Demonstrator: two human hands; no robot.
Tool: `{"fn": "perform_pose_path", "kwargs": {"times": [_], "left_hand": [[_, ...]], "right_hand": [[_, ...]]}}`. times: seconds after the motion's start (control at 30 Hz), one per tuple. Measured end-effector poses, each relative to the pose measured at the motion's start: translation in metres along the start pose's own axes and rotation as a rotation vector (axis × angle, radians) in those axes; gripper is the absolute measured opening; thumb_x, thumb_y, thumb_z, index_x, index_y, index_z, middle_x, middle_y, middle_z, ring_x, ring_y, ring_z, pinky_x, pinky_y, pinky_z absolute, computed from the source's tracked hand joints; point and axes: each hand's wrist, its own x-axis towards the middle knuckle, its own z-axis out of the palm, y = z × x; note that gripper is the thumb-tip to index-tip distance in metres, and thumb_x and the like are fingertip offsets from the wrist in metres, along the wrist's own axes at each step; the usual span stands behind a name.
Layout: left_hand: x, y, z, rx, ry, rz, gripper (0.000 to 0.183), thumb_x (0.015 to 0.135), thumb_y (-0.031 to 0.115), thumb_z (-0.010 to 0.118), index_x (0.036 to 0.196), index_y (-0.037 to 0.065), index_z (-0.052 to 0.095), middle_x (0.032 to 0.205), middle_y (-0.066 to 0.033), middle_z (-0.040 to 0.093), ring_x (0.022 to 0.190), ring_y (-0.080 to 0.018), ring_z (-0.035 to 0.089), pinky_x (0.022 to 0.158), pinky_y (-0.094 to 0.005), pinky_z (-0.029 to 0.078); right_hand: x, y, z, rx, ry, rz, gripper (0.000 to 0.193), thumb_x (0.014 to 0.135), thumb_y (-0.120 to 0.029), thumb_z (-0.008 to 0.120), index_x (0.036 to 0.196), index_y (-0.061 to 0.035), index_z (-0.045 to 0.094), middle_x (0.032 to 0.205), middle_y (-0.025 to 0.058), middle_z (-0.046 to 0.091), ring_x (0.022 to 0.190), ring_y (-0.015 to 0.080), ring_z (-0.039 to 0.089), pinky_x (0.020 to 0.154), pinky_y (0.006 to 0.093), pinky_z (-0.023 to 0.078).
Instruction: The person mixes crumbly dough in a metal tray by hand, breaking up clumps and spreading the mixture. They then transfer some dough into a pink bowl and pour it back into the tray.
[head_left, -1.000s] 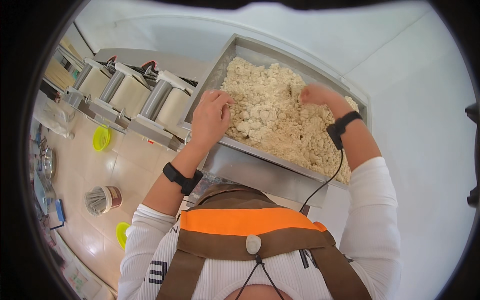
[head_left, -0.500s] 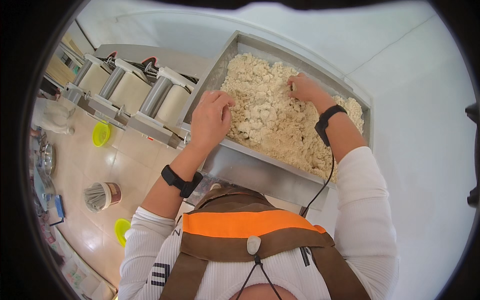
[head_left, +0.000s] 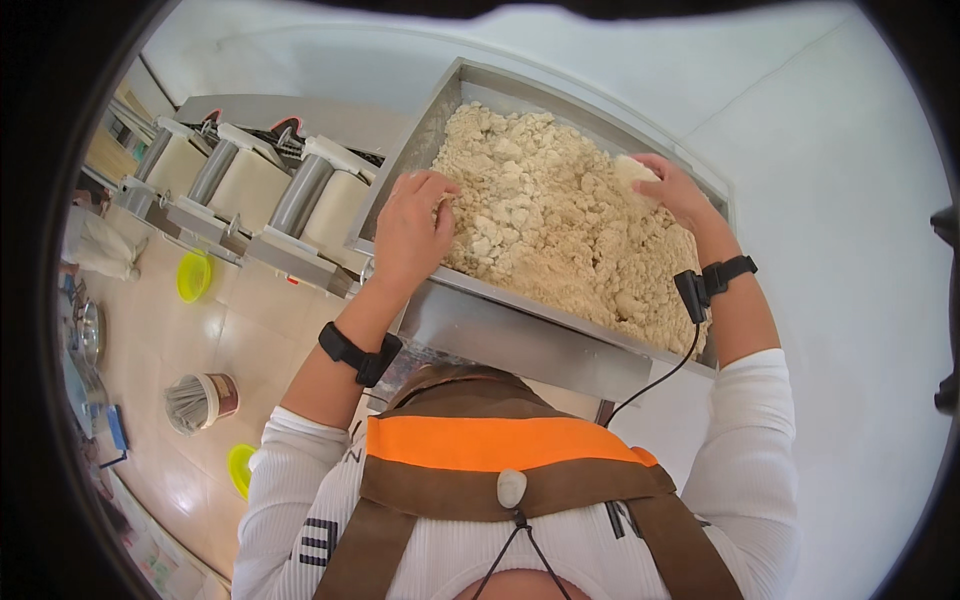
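I see the crumbly dough [head_left: 560, 215] spread across the metal tray [head_left: 424, 138], heaped nearly to its near edge. To me it looks soft and fragile, likely heavy as a mass but light by the handful, perhaps a little sticky; I would cup it from beneath, since a pinch would probably break it. The right hand [head_left: 676, 190], near the tray's far right side, appears to be grasping a pale clump [head_left: 630, 172]. The left hand [head_left: 412, 228] bends over the tray's left side, by the dough; its fingertips are partly hidden, so I cannot tell whether they hold anything. The tray's raised sides hem in both wrists, and a black cable [head_left: 695, 341] dangles by its near right corner. Left of the tray stands a roller machine [head_left: 245, 192]; beyond its right side rises a white wall [head_left: 840, 260].
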Motion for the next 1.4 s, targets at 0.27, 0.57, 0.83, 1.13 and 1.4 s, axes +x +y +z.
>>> {"fn": "perform_pose_path", "kwargs": {"times": [0.27, 0.57, 0.83, 1.13, 1.4], "left_hand": [[0.004, 0.001, 0.020, -0.660, -0.197, -0.277, 0.048, 0.093, 0.014, 0.066, 0.138, 0.006, 0.052, 0.127, -0.0146, 0.056, 0.096, -0.0218, 0.062, 0.077, -0.0325, 0.055], [0.005, -0.019, 0.028, -0.309, -0.172, -0.293, 0.028, 0.091, 0.014, 0.067, 0.115, 0.002, 0.061, 0.080, -0.0141, 0.065, 0.071, -0.0249, 0.063, 0.067, -0.0356, 0.049], [0.002, -0.003, 0.020, -0.169, -0.131, -0.356, 0.022, 0.091, 0.019, 0.066, 0.107, 0.006, 0.059, 0.081, -0.0222, 0.066, 0.085, -0.0436, 0.063, 0.071, -0.0498, 0.048], [0.002, 0.000, 0.023, -0.119, -0.139, -0.372, 0.025, 0.092, 0.029, 0.065, 0.102, 0.006, 0.066, 0.086, -0.0204, 0.066, 0.088, -0.0423, 0.062, 0.076, -0.0508, 0.048], [-0.002, -0.019, 0.038, -0.205, -0.146, -0.148, 0.047, 0.079, 0.003, 0.065, 0.126, 0.006, 0.062, 0.111, -0.0215, 0.062, 0.101, -0.0403, 0.061, 0.088, -0.0452, 0.049]], "right_hand": [[-0.025, -0.079, 0.134, -0.123, -0.147, -0.499, 0.041, 0.089, -0.002, 0.064, 0.126, -0.0110, 0.049, 0.120, 0.0149, 0.063, 0.115, 0.0299, 0.060, 0.091, 0.0397, 0.048], [-0.016, -0.089, 0.191, -0.365, -0.025, -0.562, 0.037, 0.088, -0.008, 0.065, 0.122, -0.0088, 0.052, 0.101, 0.0208, 0.067, 0.095, 0.0403, 0.064, 0.080, 0.0460, 0.049], [-0.002, -0.072, 0.175, -0.556, -0.027, -0.459, 0.030, 0.092, -0.018, 0.062, 0.120, -0.0098, 0.059, 0.102, 0.0194, 0.068, 0.089, 0.0403, 0.065, 0.077, 0.0472, 0.050], [-0.008, -0.063, 0.170, -0.185, -0.083, -0.418, 0.043, 0.088, 0.002, 0.060, 0.128, -0.0126, 0.058, 0.117, 0.0108, 0.060, 0.078, 0.0221, 0.066, 0.071, 0.0338, 0.053], [-0.018, -0.078, 0.176, -0.264, 0.105, -0.600, 0.032, 0.094, -0.004, 0.056, 0.124, -0.0121, 0.062, 0.093, 0.0050, 0.062, 0.066, 0.0113, 0.059, 0.060, 0.0305, 0.050]]}}
